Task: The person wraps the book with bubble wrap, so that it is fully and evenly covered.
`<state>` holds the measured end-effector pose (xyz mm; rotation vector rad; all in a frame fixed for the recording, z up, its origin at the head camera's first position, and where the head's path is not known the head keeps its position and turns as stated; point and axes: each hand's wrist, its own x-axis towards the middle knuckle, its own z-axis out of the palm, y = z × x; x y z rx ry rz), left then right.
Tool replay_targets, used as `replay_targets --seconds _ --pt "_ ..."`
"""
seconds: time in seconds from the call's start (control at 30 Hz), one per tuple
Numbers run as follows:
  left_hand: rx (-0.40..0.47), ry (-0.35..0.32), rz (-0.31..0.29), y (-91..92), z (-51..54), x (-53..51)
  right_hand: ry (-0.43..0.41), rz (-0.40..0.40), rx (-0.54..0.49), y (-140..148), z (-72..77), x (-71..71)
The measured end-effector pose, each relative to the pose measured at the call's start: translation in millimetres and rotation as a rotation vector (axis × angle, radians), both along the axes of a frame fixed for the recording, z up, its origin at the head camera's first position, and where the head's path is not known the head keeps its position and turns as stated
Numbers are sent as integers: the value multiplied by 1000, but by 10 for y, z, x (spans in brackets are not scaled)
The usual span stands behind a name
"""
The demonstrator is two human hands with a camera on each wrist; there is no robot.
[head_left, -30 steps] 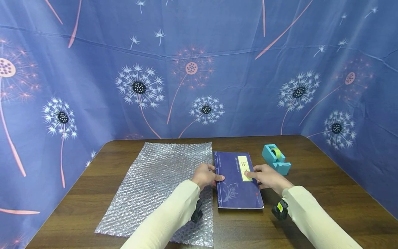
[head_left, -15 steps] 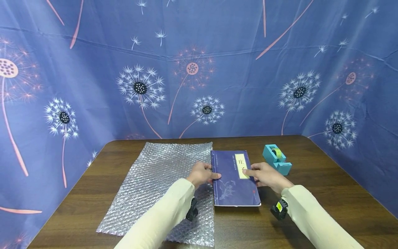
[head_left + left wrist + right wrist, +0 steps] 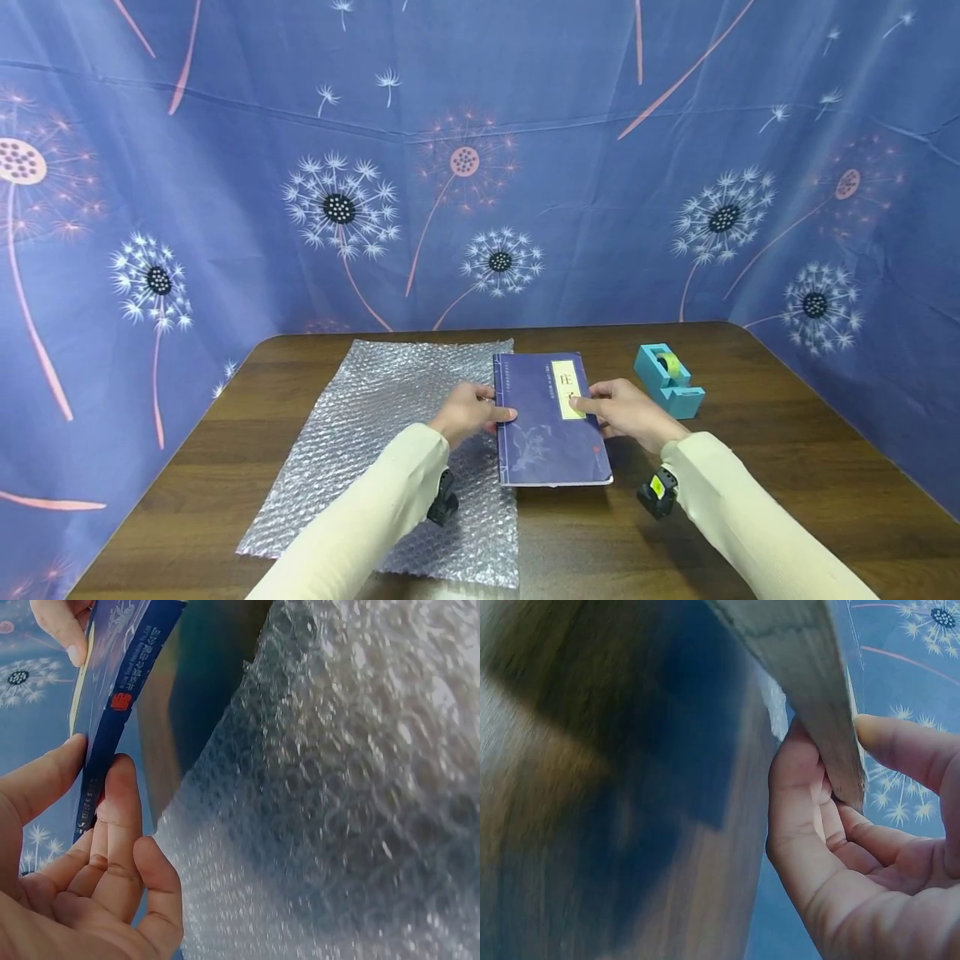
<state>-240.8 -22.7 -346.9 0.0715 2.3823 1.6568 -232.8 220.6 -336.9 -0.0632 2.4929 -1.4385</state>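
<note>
A dark blue paperback book (image 3: 551, 446) with a cream title label is held up off the table between both hands. My left hand (image 3: 467, 412) pinches its spine edge, thumb on the cover and fingers beneath; the left wrist view shows the spine (image 3: 120, 705) between thumb and fingers. On the opposite edge, my right hand (image 3: 630, 412) grips the book, its thumb on the label. In the right wrist view the page edges (image 3: 802, 675) sit between thumb and curled fingers. A sheet of clear bubble wrap (image 3: 360, 450) lies flat at the left, partly under the book's left side.
A turquoise tape dispenser (image 3: 670, 383) with a yellowish-green roll stands right of the right hand. The brown wooden table (image 3: 780, 467) carries everything. Behind it hangs a blue cloth (image 3: 585, 200) printed with dandelions.
Both hands have carried the book left and up, from beside the bubble wrap to partly over its right edge. The wrap and tape dispenser have stayed put.
</note>
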Motion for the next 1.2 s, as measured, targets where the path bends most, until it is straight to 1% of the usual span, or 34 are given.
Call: replay_targets --seconds 0.17,0.33,0.47,0.53,0.73,0.83,1.0,1.2 --pt "-5 -13 16 -111 25 -19 0 11 -2 -119 49 -19" --pt "-19 -26 24 -231 73 -28 3 20 4 -253 89 -46" --pt "-20 -56 18 -332 112 -25 -5 23 -10 -361 114 -61" --pt "-35 -69 19 -386 132 -27 -10 20 -20 -421 120 -70" --pt "-111 -90 26 -566 181 -38 -18 21 -37 -604 111 -98" --pt "-130 -101 27 -664 215 -44 -16 32 -32 -691 101 -106" --pt "-138 -112 34 -815 258 -63 -14 38 -43 -827 88 -133" --pt "-140 -114 43 -972 267 -80 -9 33 -49 -987 65 -187"
